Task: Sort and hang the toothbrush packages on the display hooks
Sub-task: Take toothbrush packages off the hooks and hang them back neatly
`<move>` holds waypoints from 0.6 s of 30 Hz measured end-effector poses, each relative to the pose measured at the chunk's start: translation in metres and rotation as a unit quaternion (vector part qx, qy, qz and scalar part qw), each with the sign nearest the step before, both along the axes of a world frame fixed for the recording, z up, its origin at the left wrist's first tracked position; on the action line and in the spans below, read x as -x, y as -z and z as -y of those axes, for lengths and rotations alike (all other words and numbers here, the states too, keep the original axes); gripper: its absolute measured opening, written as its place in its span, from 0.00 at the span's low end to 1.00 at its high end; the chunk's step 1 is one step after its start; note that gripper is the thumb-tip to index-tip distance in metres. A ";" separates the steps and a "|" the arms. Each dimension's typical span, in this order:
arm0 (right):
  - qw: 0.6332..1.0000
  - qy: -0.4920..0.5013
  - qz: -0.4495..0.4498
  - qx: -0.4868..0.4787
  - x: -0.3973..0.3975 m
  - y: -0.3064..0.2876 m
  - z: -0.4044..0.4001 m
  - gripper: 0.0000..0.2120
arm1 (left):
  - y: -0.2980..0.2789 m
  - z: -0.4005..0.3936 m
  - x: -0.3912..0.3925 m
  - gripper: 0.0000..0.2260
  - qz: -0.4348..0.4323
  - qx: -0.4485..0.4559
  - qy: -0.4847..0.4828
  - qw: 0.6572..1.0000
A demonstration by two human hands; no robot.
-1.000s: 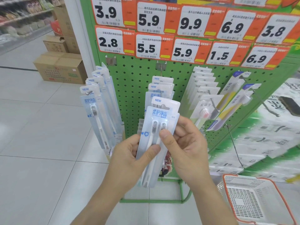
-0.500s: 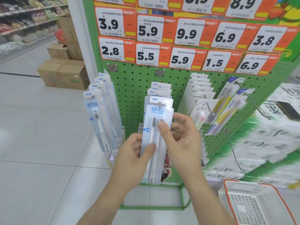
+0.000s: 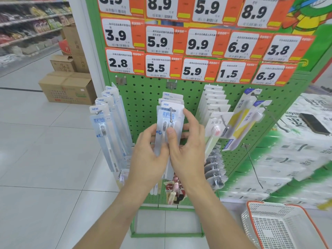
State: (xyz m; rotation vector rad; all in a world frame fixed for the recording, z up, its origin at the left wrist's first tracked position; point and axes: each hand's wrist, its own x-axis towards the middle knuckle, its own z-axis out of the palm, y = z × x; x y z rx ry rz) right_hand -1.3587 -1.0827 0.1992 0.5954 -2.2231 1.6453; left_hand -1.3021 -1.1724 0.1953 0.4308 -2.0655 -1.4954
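The green pegboard (image 3: 143, 97) carries 4 rows of packages below its price tags. At its middle hook (image 3: 171, 115), the toothbrush package (image 3: 169, 123), free of the hook 1 second ago, now hangs threaded on it, so this one is nearly done. The right hand (image 3: 186, 150) and left hand (image 3: 149, 151) pinch the package's lower half between thumb and fingers.

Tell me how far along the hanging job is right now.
Done: the left hook, the middle hook and the hooks to their right already carry rows of packages.
In hand: both hands, left and right, hold the twin-brush package with the middle hook's tip poking through its hang hole.
Left: letting go. Two bare hooks remain lower right; whether the basket holds more packages is unclear.
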 end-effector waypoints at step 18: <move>0.992 -0.027 0.005 -0.124 0.005 0.011 -0.014 0.34 | 0.007 0.002 0.013 0.26 0.037 0.035 -0.052 0.997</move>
